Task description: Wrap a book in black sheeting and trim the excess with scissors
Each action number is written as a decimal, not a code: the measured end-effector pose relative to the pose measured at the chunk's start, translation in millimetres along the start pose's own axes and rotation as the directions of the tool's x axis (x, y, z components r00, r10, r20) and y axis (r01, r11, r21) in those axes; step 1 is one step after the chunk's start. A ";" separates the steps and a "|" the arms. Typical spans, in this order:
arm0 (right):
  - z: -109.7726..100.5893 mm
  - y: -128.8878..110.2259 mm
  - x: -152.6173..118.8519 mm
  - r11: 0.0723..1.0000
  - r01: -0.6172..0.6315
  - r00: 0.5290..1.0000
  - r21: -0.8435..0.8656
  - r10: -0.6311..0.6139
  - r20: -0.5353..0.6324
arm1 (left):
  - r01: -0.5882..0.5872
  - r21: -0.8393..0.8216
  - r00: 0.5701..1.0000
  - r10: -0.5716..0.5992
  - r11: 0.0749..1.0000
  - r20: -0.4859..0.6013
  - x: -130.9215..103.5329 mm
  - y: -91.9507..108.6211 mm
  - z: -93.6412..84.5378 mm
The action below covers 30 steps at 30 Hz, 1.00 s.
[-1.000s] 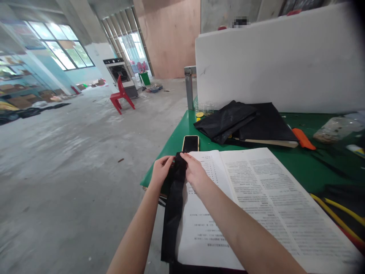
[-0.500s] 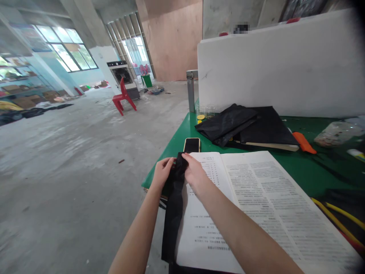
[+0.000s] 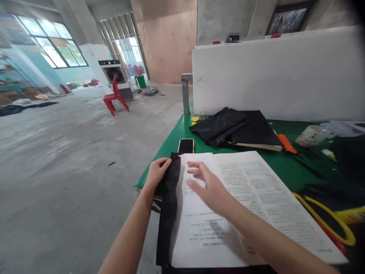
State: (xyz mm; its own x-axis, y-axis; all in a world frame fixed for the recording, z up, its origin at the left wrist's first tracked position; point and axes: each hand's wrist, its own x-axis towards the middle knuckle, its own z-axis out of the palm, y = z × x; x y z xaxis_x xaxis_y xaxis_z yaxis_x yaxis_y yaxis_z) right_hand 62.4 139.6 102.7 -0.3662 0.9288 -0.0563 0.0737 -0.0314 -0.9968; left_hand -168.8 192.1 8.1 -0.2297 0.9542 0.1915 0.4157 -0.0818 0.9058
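Observation:
An open book [image 3: 268, 198] with printed pages lies on the green table. A strip of thin black sheet [image 3: 168, 213] is folded over along the book's left edge, and its surface is creased. At the strip's far end, my left hand [image 3: 157, 171] pinches it between thumb and fingers. My right hand [image 3: 209, 186] hovers above the left page, its fingers apart and slightly blurred, holding nothing. Just beyond the book's far left corner is a phone [image 3: 186, 146] in a light-coloured case.
Beyond the book, crumpled black sheeting [image 3: 219, 125] rests by a black-covered book [image 3: 259, 131]. An orange-handled tool [image 3: 287, 143], a clear plastic bag [image 3: 312, 136] and yellow-handled scissors [image 3: 346, 232] are to the right. A white board [image 3: 273, 72] stands along the far side. Off left is a red chair [image 3: 115, 97].
My right hand has let go of the black strip and moved right, opening above the page. My left hand still grips the strip. The view has shifted slightly to the right.

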 end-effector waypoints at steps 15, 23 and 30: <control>-67.1 47.0 -122.3 -0.143 0.734 0.528 -0.664 -0.495 0.690 | -0.002 0.076 0.998 0.006 0.997 -0.057 -4.5 -5.3 -0.5; -83.9 42.0 -137.7 -0.194 0.670 0.528 -0.716 -0.554 0.644 | 0.022 0.077 0.997 -0.017 0.997 -0.073 -10.0 0.1 1.4; -90.7 38.1 -138.5 -0.305 0.640 0.500 -0.705 -0.531 0.684 | 0.037 0.090 0.995 -0.028 0.995 -0.099 -9.1 3.3 2.4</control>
State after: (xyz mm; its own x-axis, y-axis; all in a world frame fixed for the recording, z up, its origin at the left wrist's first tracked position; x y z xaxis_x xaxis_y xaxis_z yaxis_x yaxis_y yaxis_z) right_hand 200.1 43.3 77.7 -0.8568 0.2290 0.4620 0.3971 0.8646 0.3079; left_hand -163.3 183.8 8.4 -0.3274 0.9228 0.2028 0.4844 -0.0204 0.8746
